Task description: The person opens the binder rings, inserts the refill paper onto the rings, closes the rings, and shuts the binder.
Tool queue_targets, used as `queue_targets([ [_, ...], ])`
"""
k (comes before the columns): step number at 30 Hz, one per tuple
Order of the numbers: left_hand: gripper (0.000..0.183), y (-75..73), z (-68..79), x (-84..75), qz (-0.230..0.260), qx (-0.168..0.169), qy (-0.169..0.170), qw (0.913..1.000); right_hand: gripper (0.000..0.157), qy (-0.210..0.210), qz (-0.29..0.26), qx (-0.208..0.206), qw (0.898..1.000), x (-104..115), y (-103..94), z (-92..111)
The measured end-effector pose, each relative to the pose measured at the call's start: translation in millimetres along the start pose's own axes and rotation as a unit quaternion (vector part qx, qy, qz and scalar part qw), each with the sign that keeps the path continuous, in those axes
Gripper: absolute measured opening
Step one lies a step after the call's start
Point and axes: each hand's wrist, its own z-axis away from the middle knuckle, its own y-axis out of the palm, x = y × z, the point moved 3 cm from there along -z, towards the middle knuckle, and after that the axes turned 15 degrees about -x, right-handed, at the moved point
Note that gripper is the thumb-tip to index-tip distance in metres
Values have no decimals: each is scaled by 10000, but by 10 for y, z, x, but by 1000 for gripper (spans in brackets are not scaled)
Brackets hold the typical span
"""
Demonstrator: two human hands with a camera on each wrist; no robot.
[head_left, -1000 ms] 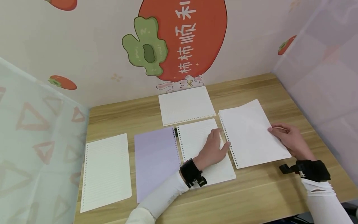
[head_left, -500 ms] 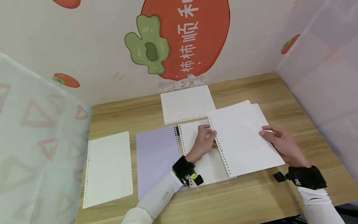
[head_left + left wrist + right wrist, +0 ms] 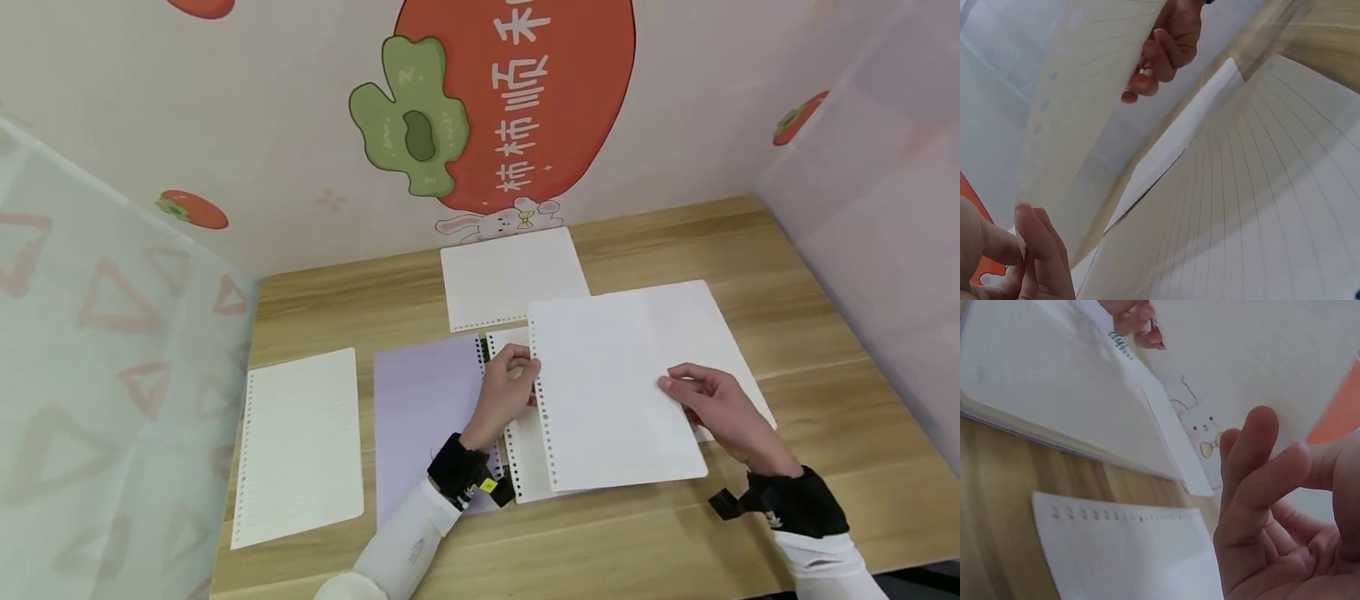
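Note:
Both hands hold a white loose-leaf sheet (image 3: pixel 607 400) with punched holes, raised above an open ring binder notebook. My left hand (image 3: pixel 501 387) pinches its holed left edge between thumb and fingers, as the left wrist view also shows. On the opposite edge my right hand (image 3: pixel 723 412) grips with the thumb on top and fingers beneath. The notebook's purple cover (image 3: pixel 427 408) lies flat to the left of its black rings. Lined pages (image 3: pixel 1222 206) fill its right side, largely hidden in the head view by the lifted sheet.
Another loose sheet (image 3: pixel 723 333) lies to the right, partly covered by the held one. One more sheet (image 3: pixel 510 275) rests at the back near the printed wall, and a lined sheet (image 3: pixel 300 442) at the left of the wooden table (image 3: pixel 585 550).
The left hand has taken the sheet's holed edge. Both hands have carried the sheet leftward off the right-hand sheet, over the notebook's pages.

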Motion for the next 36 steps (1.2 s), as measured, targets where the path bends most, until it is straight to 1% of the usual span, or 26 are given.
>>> queue_targets([
  [3,36,-123,65,-42,-192,-204,25,9996,44,-123,61,180,9997,-3,108,51],
  [5,36,-196,93,-46,-246,-329,39,9991,44,-178,39,219,9996,-10,172,69],
  [7,35,-261,100,-21,-209,-379,32,9991,44,-213,36,177,9996,-21,230,78],
  [10,33,-349,100,33,-226,-399,140,9988,45,-244,126,46,9996,-35,301,83],
  [12,32,-402,88,70,-278,-410,257,9984,47,-192,130,-11,9997,-42,345,83],
  [13,32,-426,70,107,-314,-414,313,9982,48,-145,137,-29,9998,-45,366,81],
  [16,34,-480,-43,325,-508,-541,497,9960,51,16,156,-94,9998,-54,432,59],
  [19,33,-530,-151,532,-903,-838,727,9897,53,118,201,-137,9996,-70,500,25],
  [20,33,-545,-171,576,-1072,-960,846,9860,53,132,210,-142,9996,-76,519,15],
  [22,31,-574,-176,580,-1387,-1143,1191,9765,54,169,224,-156,9995,-92,553,-2],
  [24,29,-594,-180,570,-1606,-1255,1548,9667,54,216,203,-169,9994,-114,578,-16],
  [27,29,-604,-182,535,-2004,-1330,2113,9474,54,293,111,-155,9994,-147,603,-30],
  [30,35,-612,-182,495,-2504,-1357,2452,9267,54,379,-27,-131,9992,-167,622,-40],
  [32,41,-614,-179,470,-2821,-1272,2584,9151,54,403,-55,-107,9991,-173,633,-42],
  [34,47,-612,-172,449,-3030,-1105,2688,9076,54,438,-60,-101,9990,-175,639,-43],
  [36,51,-610,-164,439,-3214,-906,2735,9021,54,457,-48,-76,9989,-178,645,-44],
])
